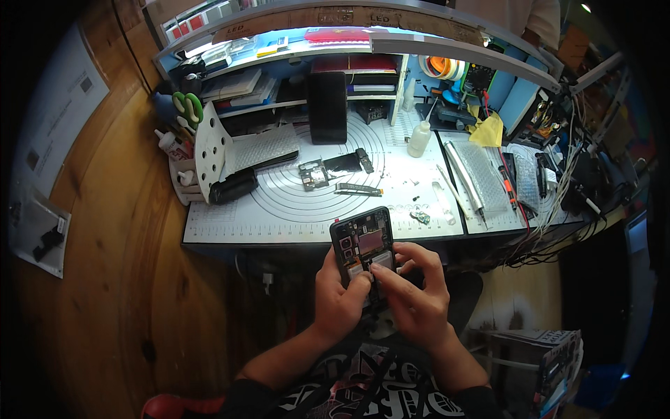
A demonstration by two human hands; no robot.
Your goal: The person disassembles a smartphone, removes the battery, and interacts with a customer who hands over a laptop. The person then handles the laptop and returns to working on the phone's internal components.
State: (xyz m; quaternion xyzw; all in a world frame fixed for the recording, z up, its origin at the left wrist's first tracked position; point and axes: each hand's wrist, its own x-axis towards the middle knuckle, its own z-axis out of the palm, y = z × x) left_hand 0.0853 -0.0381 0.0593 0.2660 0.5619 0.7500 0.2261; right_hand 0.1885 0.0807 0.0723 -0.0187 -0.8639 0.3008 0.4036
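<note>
My left hand (pixel 338 300) grips an opened smartphone (pixel 370 235) above the desk's front edge, its thumb on the lower interior. The phone's board and camera modules show. My right hand (pixel 422 293) is at its right side, fingers bent round it, a fingertip pressing near the middle. Just beyond lie a small green board (pixel 420 217), a long flex part (pixel 357 190), a silver phone part (pixel 313 175) and a dark panel (pixel 342 163) on the ringed white mat (pixel 265 216). A tall black rectangular slab (pixel 326 108) stands behind them.
A white perforated holder (pixel 207 157) with green scissors (pixel 188 109) and a black pouch (pixel 234 186) sit left. A bottle (pixel 419 140), tools (pixel 507 184), yellow cloth (pixel 486 130) and cables (pixel 569 188) fill the right. A shelf (pixel 255 105) lines the back. A person (pixel 537 17) shows behind.
</note>
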